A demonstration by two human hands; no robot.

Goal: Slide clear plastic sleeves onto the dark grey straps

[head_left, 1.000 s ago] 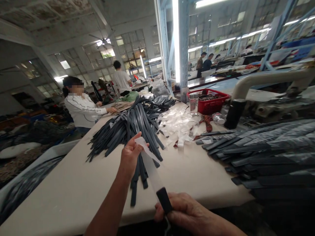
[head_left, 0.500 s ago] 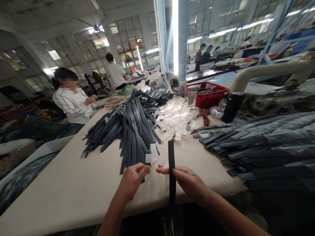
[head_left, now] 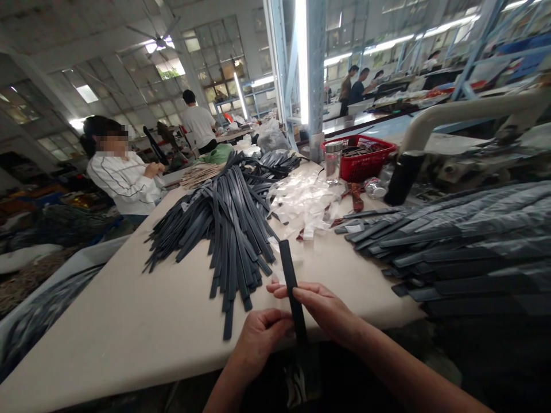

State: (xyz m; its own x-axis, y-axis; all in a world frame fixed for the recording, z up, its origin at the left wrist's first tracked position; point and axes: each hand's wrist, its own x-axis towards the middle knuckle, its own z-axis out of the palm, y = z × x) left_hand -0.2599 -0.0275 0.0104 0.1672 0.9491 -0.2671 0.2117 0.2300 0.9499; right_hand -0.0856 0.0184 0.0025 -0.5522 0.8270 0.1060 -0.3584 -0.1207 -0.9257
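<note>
A dark strap (head_left: 289, 269) stands nearly upright at the table's front edge, leaning a little left. My right hand (head_left: 321, 307) pinches it between thumb and fingers at mid-length. Lower down, my left hand (head_left: 264, 338) is closed beside the strap, its fingertips touching or very near the strap's left edge; what they hold, if anything, is hidden. A faint translucent piece shows behind my right fingertips. Beyond the hands lies a fanned pile of dark straps (head_left: 235, 229), with a heap of clear plastic pieces (head_left: 297, 198) to its right.
More dark straps (head_left: 447, 246) cover the right side. A glass jar (head_left: 333, 163), a red basket (head_left: 365, 160) and a black cylinder (head_left: 404, 178) stand at the back right of the table (head_left: 116, 332). A person in white (head_left: 124, 178) is at the left.
My left hand has moved right and down to the strap's lower part. The strap now leans left. A white piece seen near my left fingertips no longer shows there.
</note>
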